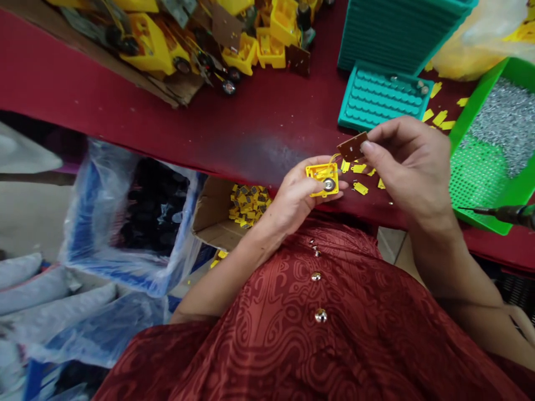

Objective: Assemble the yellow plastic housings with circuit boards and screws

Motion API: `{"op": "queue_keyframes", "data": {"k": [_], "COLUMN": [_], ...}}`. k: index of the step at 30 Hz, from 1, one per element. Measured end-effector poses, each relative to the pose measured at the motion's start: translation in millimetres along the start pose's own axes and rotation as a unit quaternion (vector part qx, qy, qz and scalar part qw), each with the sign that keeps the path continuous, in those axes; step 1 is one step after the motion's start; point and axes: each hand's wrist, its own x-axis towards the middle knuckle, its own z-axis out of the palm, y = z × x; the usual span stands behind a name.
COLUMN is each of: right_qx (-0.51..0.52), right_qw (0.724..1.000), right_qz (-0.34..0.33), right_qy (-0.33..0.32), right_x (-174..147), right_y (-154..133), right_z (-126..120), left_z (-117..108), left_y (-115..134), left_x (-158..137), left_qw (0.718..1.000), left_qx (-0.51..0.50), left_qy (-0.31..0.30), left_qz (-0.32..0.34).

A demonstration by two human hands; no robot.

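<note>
My left hand (295,192) holds a small yellow plastic housing (321,174), open side up, with the thumb pressing near a round silver button cell (329,184) inside it. Between the thumb and forefinger of my right hand (412,167) is a brown circuit board (351,147), tilted just above the housing. Thin yellow wires (334,158) run between the board and the housing. Small yellow plastic tabs (359,188) lie on the red table just beyond the housing, partly behind my fingers.
A teal ridged tray (384,97) stands ahead, below stacked teal trays (388,39). At right, a green basket (480,111) holds many small screws, with a screwdriver tip (480,211) beside it. Yellow housings with boards (271,47) fill the back left. Below left are a cardboard box (213,223) and a lined blue crate (167,278).
</note>
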Motion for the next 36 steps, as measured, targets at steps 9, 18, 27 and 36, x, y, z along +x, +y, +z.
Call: {"op": "queue_keyframes", "data": {"k": [9,18,27,36], "right_qx": [-0.079,-0.209,-0.322,-0.358], "right_qw": [0.996,0.963,0.929,0.920], "right_qz": [-0.035,-0.155,-0.157,-0.138], "right_qy": [-0.006,0.062,-0.088,-0.082], "right_x": [-10,-16,-43,-47], "right_y": [2,-4,-8,1], "right_z": [-7,-7,7,12], "left_z": [-5,-1,1,3], "left_y": [-2,-1,-4,-8], "left_x": [3,0,1,-3], "left_qw": [0.999,1.000,0.998,0.990], "left_qx": [0.008,0.013,0.053,0.118], "left_qy": [-0.032,-0.023,0.003,-0.012], "left_qz": [-0.006,-0.006,0.019,0.077]}}
